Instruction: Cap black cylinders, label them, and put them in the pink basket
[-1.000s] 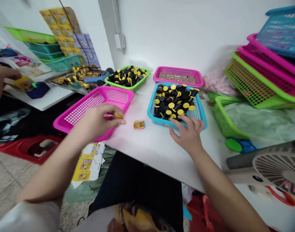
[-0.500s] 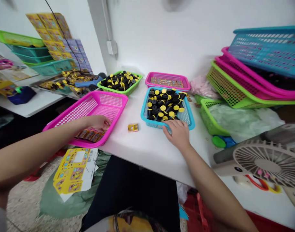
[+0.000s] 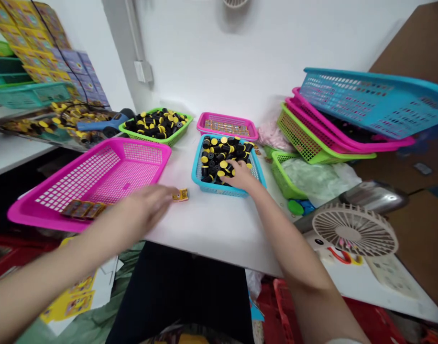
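Observation:
My left hand (image 3: 152, 203), smeared by motion, is over the white table at a small yellow printed packet (image 3: 183, 195). Its fingertips overlap the packet's left end; whether they grip it is unclear. My right hand (image 3: 242, 176) reaches over the front rim of a blue basket (image 3: 219, 190). Its thumb and forefinger are apart, touching the black cylinders with yellow caps (image 3: 224, 155) heaped inside. Left of the packet stands a large pink basket (image 3: 133, 162), with a row of small packets (image 3: 84, 209) in its near corner.
Behind are a green basket of similar cylinders (image 3: 158, 124) and a pink basket (image 3: 228, 117) of wrapped pieces. On the right, stacked baskets (image 3: 348, 105) lean over a green basket (image 3: 285, 177) with plastic film. A small fan (image 3: 351, 231) stands near my right forearm.
My left hand has left the pink basket and moved right to the packet on the table. My right hand has gone from the blue basket's rim in among the cylinders. The view has shifted right.

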The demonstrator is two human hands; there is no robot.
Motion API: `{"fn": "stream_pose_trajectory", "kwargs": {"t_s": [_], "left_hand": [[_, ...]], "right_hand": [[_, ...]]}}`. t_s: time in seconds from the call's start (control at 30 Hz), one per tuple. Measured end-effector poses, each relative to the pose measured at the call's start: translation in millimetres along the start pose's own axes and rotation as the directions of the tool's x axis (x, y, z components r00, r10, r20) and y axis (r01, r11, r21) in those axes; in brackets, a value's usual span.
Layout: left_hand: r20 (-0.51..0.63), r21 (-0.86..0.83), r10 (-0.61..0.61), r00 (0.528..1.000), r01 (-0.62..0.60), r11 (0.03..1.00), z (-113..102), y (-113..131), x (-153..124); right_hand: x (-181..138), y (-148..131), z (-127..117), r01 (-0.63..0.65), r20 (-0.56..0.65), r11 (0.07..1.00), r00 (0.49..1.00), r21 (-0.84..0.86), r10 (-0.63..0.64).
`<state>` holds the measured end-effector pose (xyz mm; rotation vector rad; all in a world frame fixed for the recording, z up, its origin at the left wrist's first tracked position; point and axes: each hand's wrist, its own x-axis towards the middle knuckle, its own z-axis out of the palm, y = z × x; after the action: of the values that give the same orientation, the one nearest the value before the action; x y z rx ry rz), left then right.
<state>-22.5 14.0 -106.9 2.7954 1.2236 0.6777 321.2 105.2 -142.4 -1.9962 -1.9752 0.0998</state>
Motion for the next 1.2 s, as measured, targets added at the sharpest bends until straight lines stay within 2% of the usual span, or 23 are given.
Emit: {"fn": "stream_pose_trajectory", "kwargs": {"t_s": [0.07, 0.13, 0.23, 0.3, 0.43, 0.6, 0.7, 0.77, 0.87, 0.97, 1.13, 1.2], "left_hand": [[0.108, -0.085, 0.060, 0.992, -0.051, 0.995, 32, 30, -6], [0.162, 0.037, 0.002, 0.987, -0.008, 0.999, 69, 39, -2], [0.163, 0.270, -0.133, 0.978, 0.086, 0.959, 111, 24, 13], [0.169, 0.343, -0.149, 0.974, 0.084, 0.936, 123, 11, 21], [0.226, 0.343, -0.091, 0.970, 0.008, 0.939, 118, -1, 24], [0.294, 0.254, -0.105, 0.950, 0.029, 0.967, 101, -3, 23], [0.302, 0.138, -0.161, 0.940, 0.125, 0.983, 97, -6, 22], [0.290, 0.061, -0.182, 0.940, 0.171, 0.983, 97, -8, 20], [0.265, 0.005, -0.139, 0.954, 0.142, 0.990, 98, -13, 14], [0.238, 0.003, -0.124, 0.963, 0.127, 0.992, 98, -17, 10], [0.159, 0.100, -0.255, 0.954, 0.242, 0.965, 97, -19, 8], [0.116, 0.102, -0.244, 0.963, 0.233, 0.967, 97, -18, 3]], "right_hand": [[24, -6, 4, 0.014, 0.066, 0.999, 0.998, -0.029, -0.012], [40, -15, 9, 0.027, 0.140, 0.998, 0.990, -0.064, -0.018], [48, -22, 10, 0.039, 0.251, 0.994, 0.968, -0.097, -0.014], [45, -22, 7, 0.077, 0.311, 0.993, 0.949, -0.086, -0.046], [28, -10, -5, 0.198, 0.319, 0.980, 0.928, 0.016, -0.192], [-7, 12, -13, 0.228, 0.173, 0.967, 0.954, 0.111, -0.245], [-33, 22, -10, 0.231, -0.007, 0.959, 0.973, 0.163, -0.233], [-50, 26, -6, 0.248, -0.170, 0.953, 0.961, 0.175, -0.219], [-71, 29, 1, 0.263, -0.309, 0.957, 0.926, 0.122, -0.216], [-79, 29, 7, 0.257, -0.354, 0.965, 0.909, 0.055, -0.222], [-78, 26, 9, 0.268, -0.374, 0.963, 0.893, -0.004, -0.250], [-78, 25, 8, 0.272, -0.373, 0.962, 0.890, -0.025, -0.261]]}}
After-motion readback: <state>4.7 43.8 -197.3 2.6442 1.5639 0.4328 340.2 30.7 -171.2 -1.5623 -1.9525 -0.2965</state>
